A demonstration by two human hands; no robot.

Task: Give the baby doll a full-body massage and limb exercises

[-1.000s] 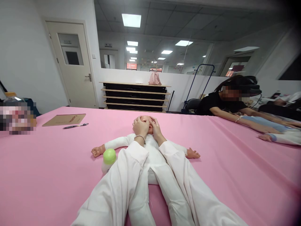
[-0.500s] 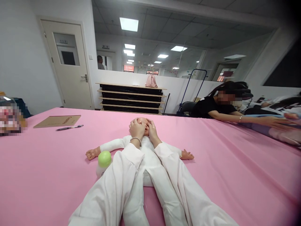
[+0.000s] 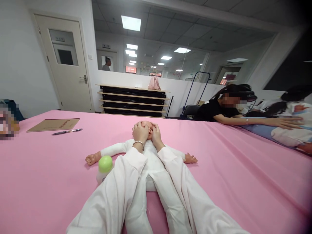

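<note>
A baby doll [image 3: 152, 164] in a white suit lies on its back on the pink-covered table, arms spread and head away from me. My left hand [image 3: 140, 132] cups the left side of the doll's head, its fingers curved over the brow and face. On the other side, my right hand [image 3: 156, 135] rests its bent fingers against the cheek and temple. Between the two hands only part of the face and the top of the head show. Beside the doll's arm at left stands a bottle with a light green cap [image 3: 105, 164], partly covered by my sleeve.
On the pink tablecloth [image 3: 231, 182] at the left lie a brown notebook [image 3: 53, 124] and a pen [image 3: 67, 131]. A blurred container [image 3: 7, 122] stands at the far left edge. At right, a person in black [image 3: 226, 107] reaches across the table over another doll or cloth bundle.
The view has shifted slightly, so things sit a little further left. Both my hands stay on the doll's head with little visible movement. The co-worker's bundle at right has moved.
</note>
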